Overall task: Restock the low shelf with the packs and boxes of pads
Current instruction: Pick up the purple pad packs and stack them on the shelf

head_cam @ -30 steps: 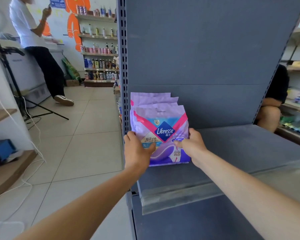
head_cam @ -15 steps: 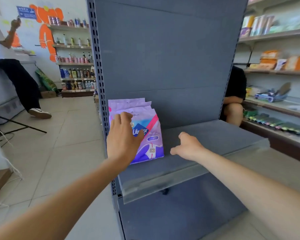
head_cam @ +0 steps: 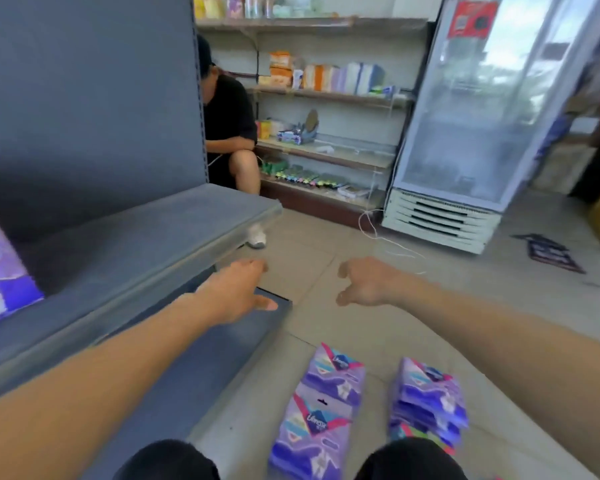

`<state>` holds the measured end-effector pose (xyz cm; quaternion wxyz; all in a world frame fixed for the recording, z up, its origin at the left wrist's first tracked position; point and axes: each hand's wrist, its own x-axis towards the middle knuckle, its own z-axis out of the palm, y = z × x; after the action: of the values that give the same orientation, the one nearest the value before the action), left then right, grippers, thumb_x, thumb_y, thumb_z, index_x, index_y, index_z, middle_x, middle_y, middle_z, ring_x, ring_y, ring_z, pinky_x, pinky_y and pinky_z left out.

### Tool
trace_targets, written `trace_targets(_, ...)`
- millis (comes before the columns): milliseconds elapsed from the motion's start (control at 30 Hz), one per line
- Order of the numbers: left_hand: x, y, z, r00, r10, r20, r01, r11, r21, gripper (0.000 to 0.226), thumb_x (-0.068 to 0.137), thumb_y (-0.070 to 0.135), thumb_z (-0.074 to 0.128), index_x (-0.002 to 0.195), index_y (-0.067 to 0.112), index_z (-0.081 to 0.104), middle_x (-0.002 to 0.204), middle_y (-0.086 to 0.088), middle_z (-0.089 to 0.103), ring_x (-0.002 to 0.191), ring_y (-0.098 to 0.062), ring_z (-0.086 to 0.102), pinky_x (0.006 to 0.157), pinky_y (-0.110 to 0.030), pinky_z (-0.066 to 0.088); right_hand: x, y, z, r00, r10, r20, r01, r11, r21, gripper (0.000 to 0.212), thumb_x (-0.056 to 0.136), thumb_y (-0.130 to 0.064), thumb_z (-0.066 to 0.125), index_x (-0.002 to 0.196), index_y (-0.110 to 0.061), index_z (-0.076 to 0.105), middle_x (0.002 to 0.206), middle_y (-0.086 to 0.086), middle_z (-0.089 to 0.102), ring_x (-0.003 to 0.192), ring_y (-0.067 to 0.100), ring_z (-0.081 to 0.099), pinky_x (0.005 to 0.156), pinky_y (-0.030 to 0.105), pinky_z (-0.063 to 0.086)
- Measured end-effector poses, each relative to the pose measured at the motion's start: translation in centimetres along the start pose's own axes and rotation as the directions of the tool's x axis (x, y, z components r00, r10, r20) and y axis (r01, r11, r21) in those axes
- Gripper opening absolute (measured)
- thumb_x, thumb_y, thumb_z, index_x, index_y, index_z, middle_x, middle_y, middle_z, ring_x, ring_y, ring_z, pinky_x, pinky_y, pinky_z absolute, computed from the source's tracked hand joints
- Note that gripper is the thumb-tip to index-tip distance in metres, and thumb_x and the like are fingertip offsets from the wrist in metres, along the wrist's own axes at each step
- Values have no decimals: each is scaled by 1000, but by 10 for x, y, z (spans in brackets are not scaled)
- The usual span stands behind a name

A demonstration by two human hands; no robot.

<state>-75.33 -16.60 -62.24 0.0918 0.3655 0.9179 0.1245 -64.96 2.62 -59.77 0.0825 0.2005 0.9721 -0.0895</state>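
Pale tiled floor (head_cam: 326,258) of a small shop, with a glass-door cooler (head_cam: 465,116) far right, stocked wall shelves (head_cam: 326,95) behind, and a seated person (head_cam: 229,126) at the far end of the grey unit. Low grey shelf (head_cam: 146,237) along the left, one purple pad pack (head_cam: 0,271) upright at its left end, blurred at the picture's edge. More purple Libresse packs on the tiles, near, between the knees (head_cam: 167,459): a pair of packs (head_cam: 323,403) laid end to end and, just right of it, a leaning stack (head_cam: 426,400). No boxes to be seen.

Left hand (head_cam: 236,292) out near the shelf's right end, fingers slack and spread, holding nothing. Right hand (head_cam: 368,282) beside it over the tiles, fingers loosely curled, likewise holding nothing. Both farther out than the floor packs and well apart from them.

Step in hand, by the look of it: fetching the next load. Best done by dropping both hands back toward the knees and taking the leaning stack from both sides, palms flat against the ends, thumbs on top (soft film wrappers, likely to slide over one another if pinched from one edge). Lift level, printed faces forward. Set down just right of the purple pad pack, touching it, bottoms square on the shelf and behind the clear front rail (head_cam: 125,299). Loose pair afterwards, one in each hand. Worth watching: top packs slipping off the stack during the lift.
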Motion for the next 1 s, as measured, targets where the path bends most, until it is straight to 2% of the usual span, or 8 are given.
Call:
trace_targets(133, 32, 38, 25, 995, 81, 61, -76, 994, -85, 68, 81, 38, 72, 135, 12, 40, 138, -8, 48, 124, -24, 48, 98, -30, 39, -11, 57, 11, 989, 146, 16, -147, 989, 26, 57, 85, -34, 66, 131, -4, 51, 134, 15, 54, 121, 32, 51, 99, 39, 45)
trace_targets(333, 69, 50, 69, 984, 125, 130, -100, 978, -186, 66, 78, 39, 74, 130, 11, 44, 127, -9, 54, 111, -23, 53, 94, -33, 44, 10, 93, 45, 969, 237, 64, -244, 959, 145, 57, 88, -34, 63, 134, -4, 46, 136, 16, 51, 121, 31, 51, 98, 39, 45)
trace_targets(433, 90, 42, 102, 977, 98, 192, -55, 974, -219, 65, 77, 42, 74, 127, 11, 45, 122, -8, 56, 101, -19, 52, 84, -29, 43, 34, 102, 82, 958, 254, 131, -277, 939, 204, 56, 89, -34, 61, 134, -4, 46, 136, 15, 50, 120, 31, 51, 97, 36, 45)
trace_targets(667, 121, 8, 214, 924, -39, 381, 166, 937, -307, 54, 85, 39, 66, 127, 12, 45, 126, -8, 55, 99, -17, 54, 79, -26, 45, 65, 117, 236, 914, 302, 271, -378, 876, 299, 40, 88, -29, 54, 123, -9, 52, 129, 12, 57, 116, 30, 54, 100, 37, 43)
trace_targets(733, 127, -1, 250, 897, -104, 430, 257, 913, -316, 47, 90, 40, 59, 125, 11, 45, 126, -6, 56, 99, -16, 55, 69, -22, 45, 66, 119, 284, 883, 315, 348, -444, 800, 404, 38, 86, -30, 56, 119, -11, 53, 126, 10, 60, 111, 29, 59, 95, 39, 50)
trace_targets(800, 133, -10, 282, 866, -181, 466, 354, 881, -315, 38, 94, 41, 51, 115, 10, 49, 117, -5, 59, 90, -12, 53, 56, -15, 37, 64, 120, 319, 833, 368, 413, -542, 694, 474, 37, 89, -29, 57, 120, -10, 51, 126, 8, 58, 113, 29, 58, 95, 38, 49)
trace_targets(900, 140, -27, 326, 812, -252, 526, 461, 829, -316, 37, 95, 45, 47, 97, 9, 53, 97, -1, 63, 77, -12, 57, 53, -14, 36, 62, 121, 362, 717, 475, 510, -697, 499, 516, 43, 91, -30, 56, 125, -7, 45, 128, 12, 56, 117, 29, 55, 97, 38, 47)
trace_targets(1000, 149, -46, 369, 734, -291, 614, 570, 756, -323, 47, 91, 51, 52, 101, 6, 61, 93, 0, 70, 69, -11, 66, 53, -16, 43, 66, 126, 399, 605, 508, 613, -786, 256, 563, 37, 90, -33, 59, 112, -7, 45, 112, 6, 57, 110, 27, 59, 84, 32, 48)
